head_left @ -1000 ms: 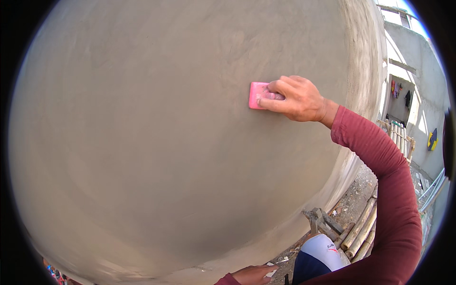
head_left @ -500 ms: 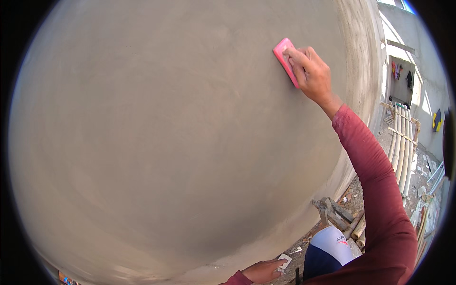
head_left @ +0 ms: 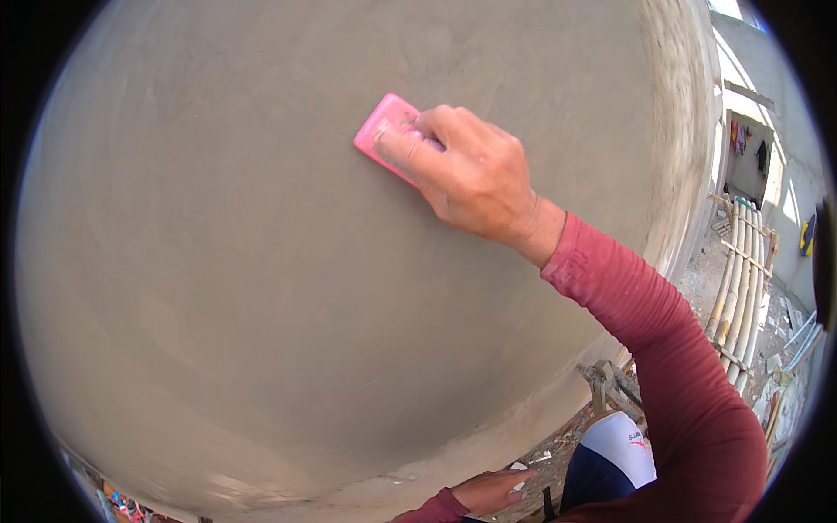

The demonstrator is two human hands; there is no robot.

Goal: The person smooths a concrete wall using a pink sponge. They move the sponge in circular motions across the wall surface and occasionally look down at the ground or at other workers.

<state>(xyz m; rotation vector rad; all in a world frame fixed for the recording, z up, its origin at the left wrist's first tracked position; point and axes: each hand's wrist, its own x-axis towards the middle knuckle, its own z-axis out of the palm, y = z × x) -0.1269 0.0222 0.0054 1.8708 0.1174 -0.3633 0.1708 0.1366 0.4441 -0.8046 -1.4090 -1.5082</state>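
While gripping pink float (head_left: 389,115) in right hand (head_left: 475,170), partly hiding it, can't tell grip of left hand (head_left: 490,492) tbh

Plaster (head_left: 288,288) and bamboo poles (head_left: 739,283) mark a building site.

On the white and dark-blue cloth garment (head_left: 602,458) over the person's leg stand short dark lettering (head_left: 634,437) and a small red emblem (head_left: 638,444); the letters are too small for certain reading.
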